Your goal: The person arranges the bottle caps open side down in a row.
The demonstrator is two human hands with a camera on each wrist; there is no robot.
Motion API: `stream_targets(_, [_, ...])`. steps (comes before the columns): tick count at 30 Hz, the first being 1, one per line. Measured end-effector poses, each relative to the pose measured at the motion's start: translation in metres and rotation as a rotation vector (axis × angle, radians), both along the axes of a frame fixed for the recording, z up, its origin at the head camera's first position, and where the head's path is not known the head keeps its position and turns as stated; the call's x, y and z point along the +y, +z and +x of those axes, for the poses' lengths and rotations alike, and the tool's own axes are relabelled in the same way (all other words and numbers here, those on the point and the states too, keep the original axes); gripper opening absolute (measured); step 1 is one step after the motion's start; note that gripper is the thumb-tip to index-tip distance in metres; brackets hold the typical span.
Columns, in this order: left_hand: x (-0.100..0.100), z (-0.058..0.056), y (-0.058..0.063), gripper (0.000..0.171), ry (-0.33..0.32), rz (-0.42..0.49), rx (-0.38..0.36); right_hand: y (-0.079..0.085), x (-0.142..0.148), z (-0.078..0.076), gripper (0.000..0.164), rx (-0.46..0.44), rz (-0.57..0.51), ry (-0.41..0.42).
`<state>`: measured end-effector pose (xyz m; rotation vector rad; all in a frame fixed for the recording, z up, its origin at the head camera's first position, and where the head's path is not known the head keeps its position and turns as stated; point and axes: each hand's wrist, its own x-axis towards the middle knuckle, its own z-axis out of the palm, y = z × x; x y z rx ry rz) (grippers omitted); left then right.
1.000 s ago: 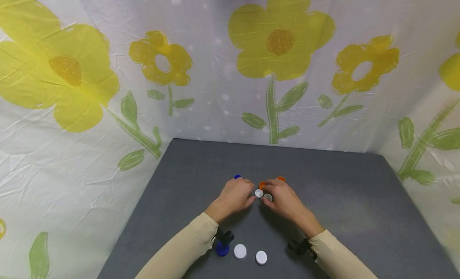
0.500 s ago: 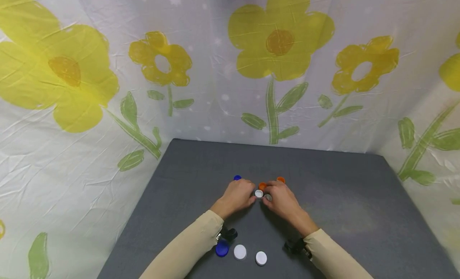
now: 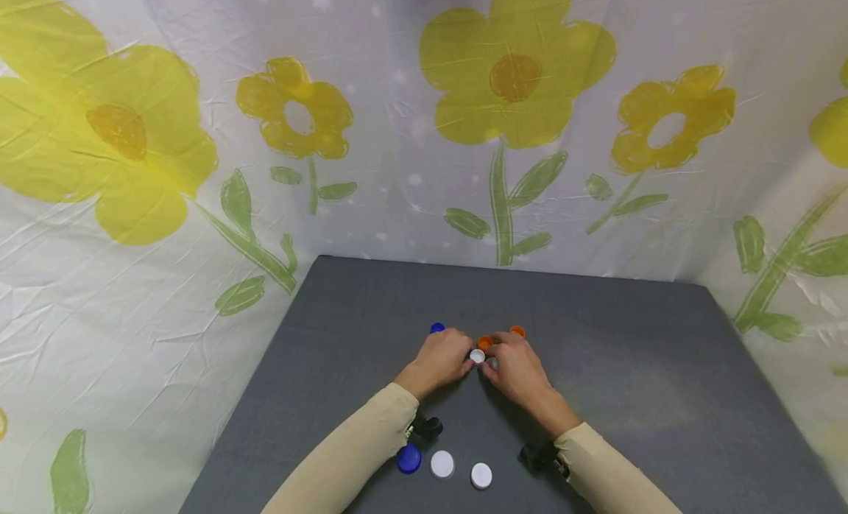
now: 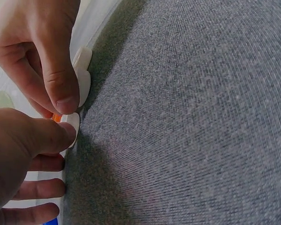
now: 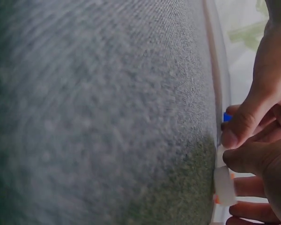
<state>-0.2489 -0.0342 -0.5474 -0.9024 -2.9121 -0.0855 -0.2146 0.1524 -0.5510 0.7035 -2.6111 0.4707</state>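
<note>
My left hand [image 3: 442, 356] pinches a small white bottle cap [image 3: 477, 356] from the left, its thumb at the near edge; the left wrist view shows its other fingers stretched out. My right hand [image 3: 522, 363] curls its thumb and index finger at the right side of that cap, thumb tip right at its edge. A second white cap [image 4: 85, 86] stands directly beside it, partly hidden by the right thumb and fingers. Just behind lies an orange cap [image 3: 485, 342], close to the right fingertips. Past the right knuckles shows another orange cap [image 3: 517, 330], and past the left knuckles a blue cap [image 3: 437, 328].
Nearer the body a blue cap [image 3: 408, 459] and two white caps, one larger [image 3: 442, 465] and one smaller [image 3: 481, 476], lie in a row between the forearms. Everything rests on a dark grey cloth-covered table [image 3: 629, 352]. A flowered curtain [image 3: 397, 205] hangs behind it.
Both forearms have drawn slightly inward. My right thumb and fingers have shifted a little left, covering more of the second white cap. The caps stay almost where they were.
</note>
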Motion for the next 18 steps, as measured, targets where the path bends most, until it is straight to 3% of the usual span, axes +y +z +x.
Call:
stream_targets(9, [-0.0003,0.0034,0.0007,0.014,-0.032,0.015,0.026,-0.0057,-0.0026,-0.0002,0.019,-0.035,0.000,-0.027])
stream_targets(18, [-0.0043,0.0095,0.0077,0.015,-0.051,0.018,0.056,-0.0012,-0.0010,0.0016,0.019,-0.039,-0.012,0.007])
